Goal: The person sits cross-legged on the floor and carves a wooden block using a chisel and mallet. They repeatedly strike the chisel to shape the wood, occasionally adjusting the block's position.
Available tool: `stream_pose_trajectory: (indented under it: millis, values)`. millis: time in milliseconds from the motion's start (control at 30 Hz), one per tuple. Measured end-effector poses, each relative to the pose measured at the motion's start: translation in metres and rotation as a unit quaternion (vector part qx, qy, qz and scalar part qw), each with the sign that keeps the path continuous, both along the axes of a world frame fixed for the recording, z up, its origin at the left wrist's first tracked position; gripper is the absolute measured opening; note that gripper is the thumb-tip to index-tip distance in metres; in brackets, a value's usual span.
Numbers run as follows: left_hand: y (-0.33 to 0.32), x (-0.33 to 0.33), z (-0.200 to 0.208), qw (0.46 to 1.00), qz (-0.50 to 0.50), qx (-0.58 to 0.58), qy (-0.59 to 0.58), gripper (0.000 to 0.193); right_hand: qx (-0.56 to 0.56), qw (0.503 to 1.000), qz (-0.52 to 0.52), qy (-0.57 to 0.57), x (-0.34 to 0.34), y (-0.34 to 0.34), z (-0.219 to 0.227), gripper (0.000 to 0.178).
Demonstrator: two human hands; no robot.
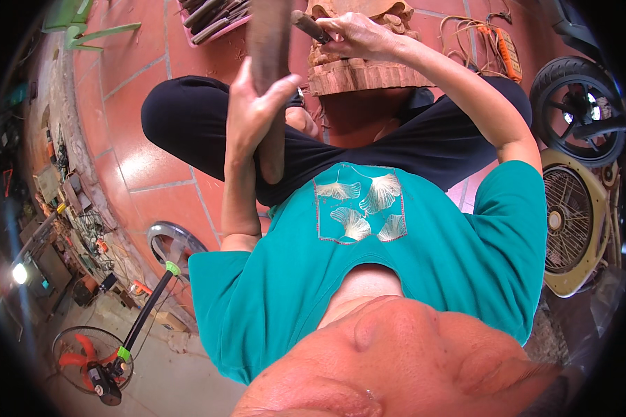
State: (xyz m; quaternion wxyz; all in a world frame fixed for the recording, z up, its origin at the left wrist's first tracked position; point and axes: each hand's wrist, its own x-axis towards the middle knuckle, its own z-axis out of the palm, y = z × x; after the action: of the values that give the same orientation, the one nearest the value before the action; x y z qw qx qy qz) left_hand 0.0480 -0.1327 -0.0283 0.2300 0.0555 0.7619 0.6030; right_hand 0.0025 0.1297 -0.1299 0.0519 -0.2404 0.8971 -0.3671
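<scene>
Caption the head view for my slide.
Left hand grips a brown wooden club, right hand a slim brown rod-shaped tool, near carved reddish wood.

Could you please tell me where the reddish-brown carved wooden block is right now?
In the head view, the carved wooden block is at the top, just right of centre, partly hidden by the right hand and beyond the black trousers.

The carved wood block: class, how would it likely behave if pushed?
The carved wood block looks thick and solid, so probably stiff and fairly heavy. Its broad, blocky shape suggests sliding rather than rolling. The cut ridges along its edge might chip.
</scene>
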Motion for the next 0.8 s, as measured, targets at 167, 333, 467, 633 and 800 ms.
stream_pose_trajectory:
  millis: [167,333,467,633,800]
  values:
    - [-0.006,-0.005,-0.001,0.998,-0.044,-0.018,-0.031,0.042,-0.025,1.0,-0.016,0.01,-0.004,0.003,-0.017,0.026]
    - [-0.006,-0.002,0.013,0.996,0.061,0.061,-0.03,0.038,-0.011,1.0,-0.005,-0.005,0.0,-0.001,-0.011,0.024]
    - [0.003,-0.005,0.007,1.0,0.019,-0.015,0.009,0.04,-0.02,1.0,0.007,0.001,0.0,-0.002,-0.007,0.026]
    - [-0.004,-0.008,-0.008,0.998,-0.062,0.005,-0.023,0.045,-0.012,0.999,-0.029,0.009,-0.004,0.005,-0.011,0.038]
    - [-0.003,-0.008,-0.012,0.999,-0.01,0.028,-0.033,0.044,-0.101,0.987,-0.121,-0.006,0.005,0.014,0.02,0.031]
